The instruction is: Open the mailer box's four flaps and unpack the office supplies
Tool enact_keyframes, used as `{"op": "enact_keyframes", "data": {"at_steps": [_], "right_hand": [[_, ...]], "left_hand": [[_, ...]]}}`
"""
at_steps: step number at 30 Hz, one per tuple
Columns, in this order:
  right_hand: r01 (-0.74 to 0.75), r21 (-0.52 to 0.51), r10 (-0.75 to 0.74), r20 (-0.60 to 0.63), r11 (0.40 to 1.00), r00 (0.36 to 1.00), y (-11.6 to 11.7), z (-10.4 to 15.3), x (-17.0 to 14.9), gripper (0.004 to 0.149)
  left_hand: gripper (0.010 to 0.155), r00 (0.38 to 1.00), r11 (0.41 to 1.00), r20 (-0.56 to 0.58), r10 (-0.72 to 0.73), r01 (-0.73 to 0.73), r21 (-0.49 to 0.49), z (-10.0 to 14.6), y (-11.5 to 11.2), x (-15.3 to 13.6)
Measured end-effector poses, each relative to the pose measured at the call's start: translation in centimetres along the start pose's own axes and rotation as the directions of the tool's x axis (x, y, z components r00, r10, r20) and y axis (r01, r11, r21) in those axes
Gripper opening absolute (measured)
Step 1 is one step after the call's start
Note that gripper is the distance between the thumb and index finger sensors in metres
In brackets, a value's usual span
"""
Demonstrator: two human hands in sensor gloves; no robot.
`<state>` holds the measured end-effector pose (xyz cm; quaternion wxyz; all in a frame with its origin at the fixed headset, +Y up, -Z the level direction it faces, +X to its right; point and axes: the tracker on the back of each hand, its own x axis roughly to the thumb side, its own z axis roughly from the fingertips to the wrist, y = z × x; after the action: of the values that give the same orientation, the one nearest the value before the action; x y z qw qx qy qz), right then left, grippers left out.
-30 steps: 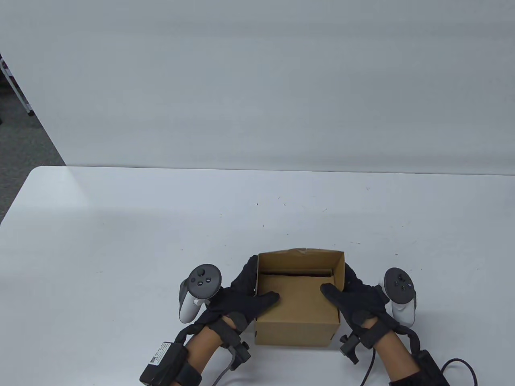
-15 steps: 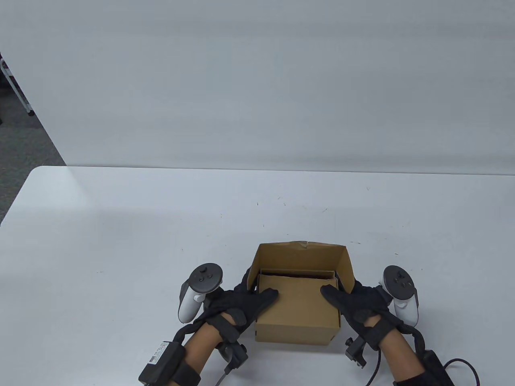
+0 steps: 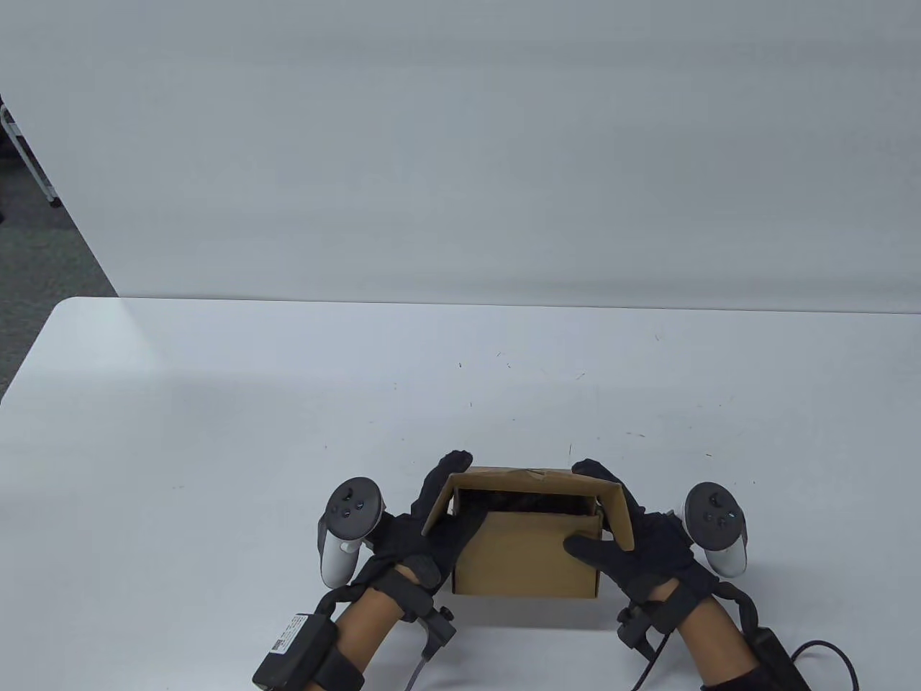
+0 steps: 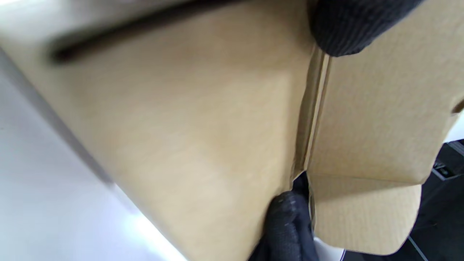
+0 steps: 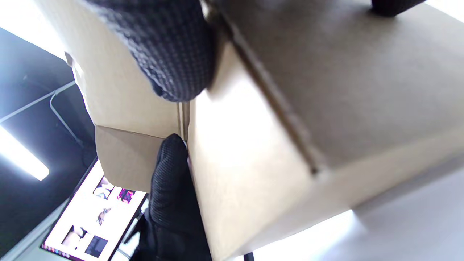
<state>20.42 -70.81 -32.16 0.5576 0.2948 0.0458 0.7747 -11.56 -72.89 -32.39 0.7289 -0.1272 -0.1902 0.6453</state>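
A brown cardboard mailer box [image 3: 525,558] stands at the near edge of the white table [image 3: 216,432]. Its lid [image 3: 529,479] is raised and leans toward me, with a dark gap below it. My left hand [image 3: 442,504] holds the box's left side, with fingertips [image 3: 455,461] on the lid's far left corner. My right hand [image 3: 611,518] holds the right side, with fingertips [image 3: 591,471] on the far right corner and the thumb on the front panel. In the left wrist view, fingers [image 4: 348,25] pinch a side flap [image 4: 373,119]. In the right wrist view, fingers [image 5: 166,47] press a side flap [image 5: 123,94]. The contents are hidden.
A grey partition wall [image 3: 460,144] stands behind the table's far edge. Carpet floor [image 3: 36,237] shows at the left. Cables [image 3: 827,655] trail from my wrists at the bottom edge.
The lid, upright with its side flaps spread, has tipped toward me over the opening. My fingertips have moved up onto its far corners. The box has shifted slightly nearer.
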Motion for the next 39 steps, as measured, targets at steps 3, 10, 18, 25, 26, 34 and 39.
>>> {"op": "enact_keyframes", "data": {"at_steps": [3,10,18,25,26,34,39], "right_hand": [[-0.016,0.000,0.016,0.022,1.000,1.000,0.0,0.0,-0.1,0.073],[-0.038,-0.032,0.038,0.018,0.999,0.999,0.2,0.9,0.1,0.060],[-0.029,-0.010,0.030,0.015,1.000,0.999,0.2,1.3,0.5,0.057],[-0.018,-0.087,0.025,0.078,0.996,0.997,-0.5,1.4,1.7,0.053],[-0.016,-0.084,0.023,0.080,0.996,0.997,-0.6,1.4,1.7,0.053],[-0.027,-0.119,0.037,0.089,0.993,0.995,-0.8,1.4,2.1,0.051],[-0.040,-0.139,0.053,0.090,0.990,0.995,-0.9,1.3,2.7,0.051]], "left_hand": [[0.080,1.000,1.000,0.000,-0.002,0.002,0.011,0.0,-0.2,-0.2],[0.092,1.000,0.999,-0.006,-0.005,0.004,-0.045,0.6,-0.7,-0.9],[0.098,1.000,0.991,-0.013,-0.001,-0.001,-0.131,1.4,-1.2,-1.5],[0.105,0.998,0.973,-0.022,-0.056,0.050,-0.225,3.1,-2.3,-2.9],[0.107,0.997,0.970,-0.022,-0.079,0.071,-0.233,3.2,-2.5,-2.9],[0.110,0.994,0.964,-0.033,-0.102,0.090,-0.250,3.2,-2.6,-3.1],[0.112,0.994,0.964,-0.023,-0.108,0.099,-0.248,3.2,-2.6,-3.3]]}}
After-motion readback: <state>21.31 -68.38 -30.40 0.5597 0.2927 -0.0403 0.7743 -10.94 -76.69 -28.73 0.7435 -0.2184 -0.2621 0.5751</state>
